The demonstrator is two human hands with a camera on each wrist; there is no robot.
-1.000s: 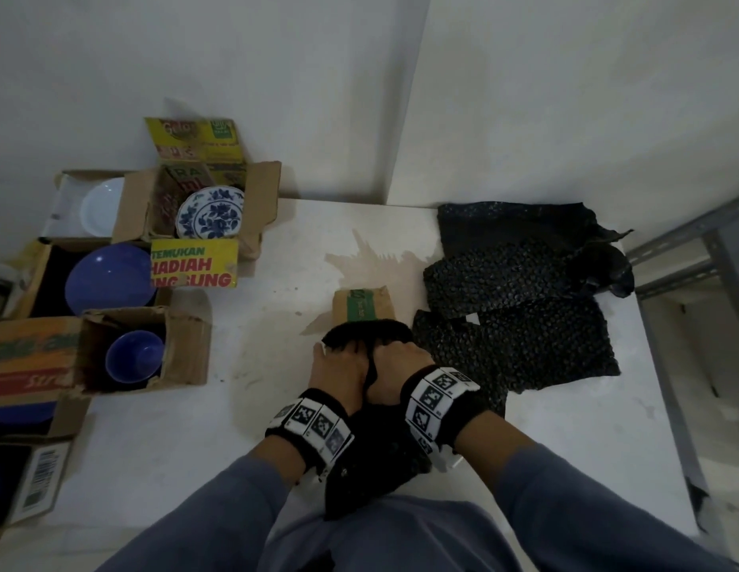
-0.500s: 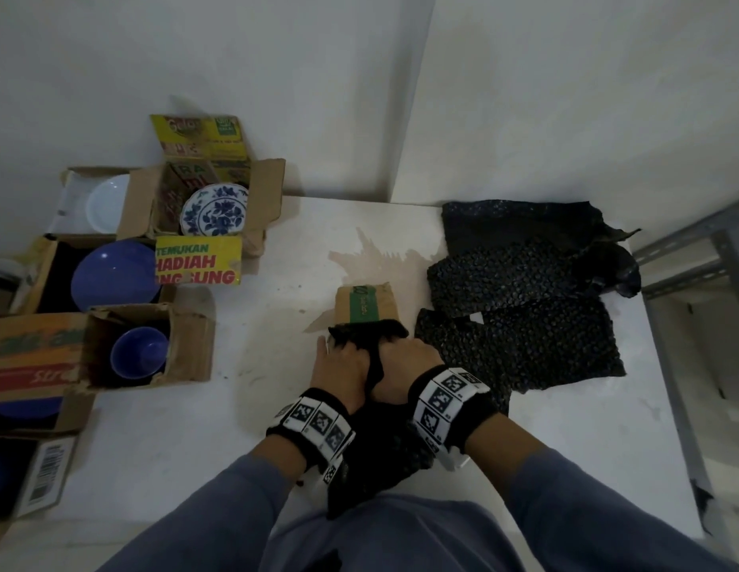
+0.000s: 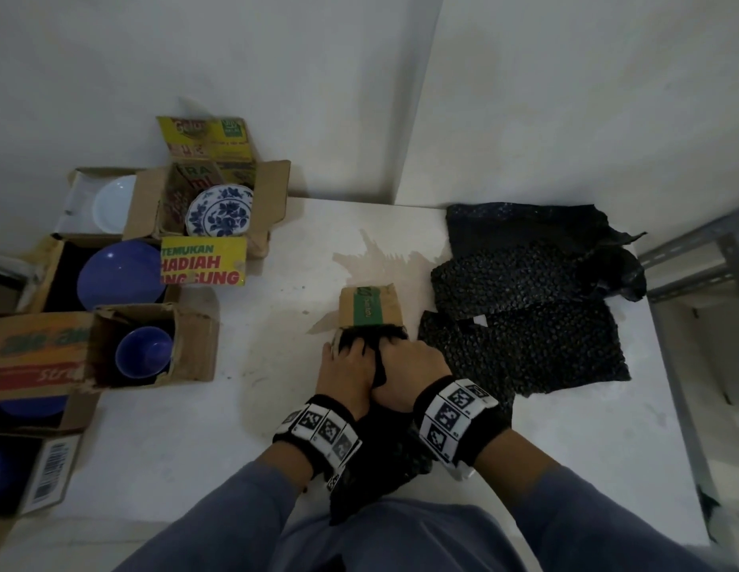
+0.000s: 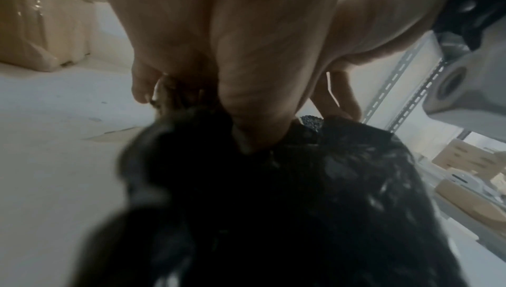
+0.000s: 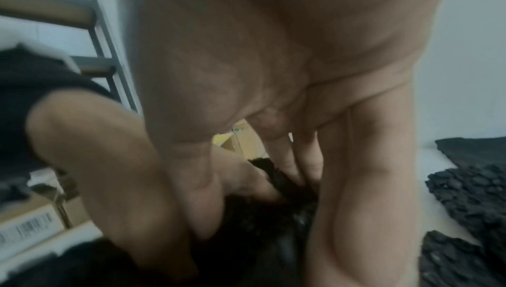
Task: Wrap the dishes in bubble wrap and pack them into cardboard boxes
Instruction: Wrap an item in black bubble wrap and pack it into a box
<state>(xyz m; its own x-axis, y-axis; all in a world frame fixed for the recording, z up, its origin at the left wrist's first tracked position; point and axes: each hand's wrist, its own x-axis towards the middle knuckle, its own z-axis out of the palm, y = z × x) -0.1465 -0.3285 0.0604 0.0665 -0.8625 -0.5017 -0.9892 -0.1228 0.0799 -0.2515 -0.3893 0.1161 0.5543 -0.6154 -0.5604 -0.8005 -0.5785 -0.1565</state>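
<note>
While both my hands bear down on the black bubble-wrapped bundle (image 3: 369, 344), I judge the step in hand to be packing: the bundle sits at the mouth of the small cardboard box (image 3: 369, 304) with the green stripe, in the middle of the white table (image 3: 244, 377), and seems to be going in. My left hand (image 3: 346, 370) has its fingers curled into the wrap on the left side; my right hand (image 3: 409, 367) clamps the wrap from the right, thumb and fingers pinching its folds (the wrist views show this close up, though blurred). The two hands touch each other at the wrists.

The next move, as I see it, calls for a steady push forward, with the loose tail of wrap (image 3: 376, 464) trailing toward my lap tucked in after.

The bundle looks crumpled, dark and dull; what dish lies inside I cannot tell. Spare bubble wrap sheets (image 3: 524, 307) lie just beside the box on the right. Open cartons at the left hold a blue-patterned plate (image 3: 220, 209), a blue bowl (image 3: 120, 274) and a blue cup (image 3: 144, 351), unwrapped.
</note>
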